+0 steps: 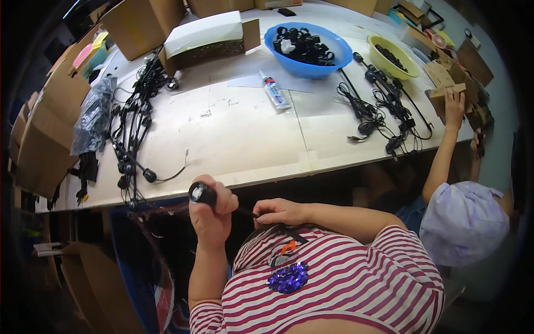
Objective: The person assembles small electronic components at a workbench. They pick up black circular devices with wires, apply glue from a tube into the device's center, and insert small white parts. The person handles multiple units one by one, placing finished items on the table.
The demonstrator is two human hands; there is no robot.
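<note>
Upright in front of the table's near edge, my left hand (216, 216) is closed round a small black lamp head (201, 192), whose clear round lens faces up. My right hand (281, 212) is just to the right at chest height, thumb and fingers pinched on a thin black stem or cable (256, 216). Part of that stem passes between the two hands; whether it joins the lamp head is hidden. On the table to the left lies a tangle of black lamps with cables (133, 125). More black cabled lamps (389, 106) lie at the right.
The white table (239, 147) carries a glue tube (273, 93), a blue bowl (306, 70) of black rings and a yellow bowl (400, 49) of small dark parts. Cardboard boxes (47, 136) line the left. At right, a capped co-worker (464, 222) touches a small carton (445, 99).
</note>
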